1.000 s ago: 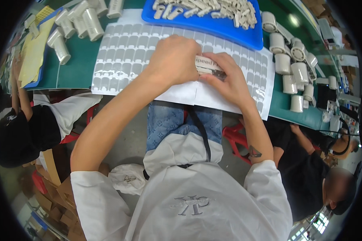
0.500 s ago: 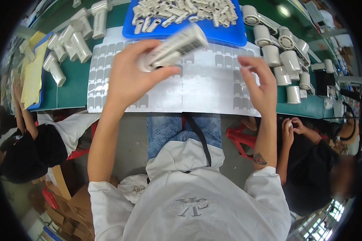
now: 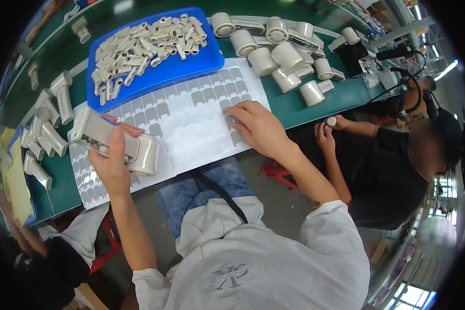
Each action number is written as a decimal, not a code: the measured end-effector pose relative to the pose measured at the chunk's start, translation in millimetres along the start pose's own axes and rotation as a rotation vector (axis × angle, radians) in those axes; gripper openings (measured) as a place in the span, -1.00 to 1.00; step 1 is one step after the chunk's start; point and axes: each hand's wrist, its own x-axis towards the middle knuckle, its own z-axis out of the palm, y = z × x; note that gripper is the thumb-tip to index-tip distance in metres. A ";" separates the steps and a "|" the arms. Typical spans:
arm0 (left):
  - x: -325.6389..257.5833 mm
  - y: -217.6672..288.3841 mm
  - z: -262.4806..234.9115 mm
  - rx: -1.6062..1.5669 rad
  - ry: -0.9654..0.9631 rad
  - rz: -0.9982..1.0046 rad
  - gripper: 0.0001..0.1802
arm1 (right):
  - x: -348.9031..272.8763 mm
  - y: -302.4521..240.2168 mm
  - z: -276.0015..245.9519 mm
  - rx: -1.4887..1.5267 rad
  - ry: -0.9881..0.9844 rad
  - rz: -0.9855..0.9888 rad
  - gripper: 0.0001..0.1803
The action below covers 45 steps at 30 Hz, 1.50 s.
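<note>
Our left hand [image 3: 112, 166] grasps an off-white, cylinder-ended plastic housing [image 3: 96, 129] at nine o'clock over the glossy white paper sheet [image 3: 194, 137]. Its middle is bare; rounded grey labels [image 3: 209, 95] remain from eight round to three, where our right hand [image 3: 263, 129] curls, possibly pinching; we cannot tell.

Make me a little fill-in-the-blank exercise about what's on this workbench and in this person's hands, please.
1. The pale device is held in the person's ____ hand.
2. The other hand is over a sheet with rows of ____ patches.
3. Small pale parts lie heaped in a tray coloured ____.
4. The tabletop is ____ in colour.

Missing words: left; gray; blue; green.
</note>
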 end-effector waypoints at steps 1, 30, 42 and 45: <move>2.5 0.3 3.3 -0.021 -0.014 0.007 -0.69 | -2.3 3.4 -2.8 -0.032 0.008 -0.020 -0.77; -0.2 -12.2 34.5 0.266 -0.252 0.338 -0.63 | 62.7 -110.9 -12.0 1.150 0.110 0.033 -0.45; 0.1 -12.1 33.4 0.275 -0.230 0.369 -0.62 | 67.5 -110.5 -3.8 1.115 0.051 -0.007 -0.44; 0.5 -14.8 34.0 0.253 -0.221 0.378 -0.61 | 67.5 -110.9 -2.8 1.089 0.057 -0.024 -0.43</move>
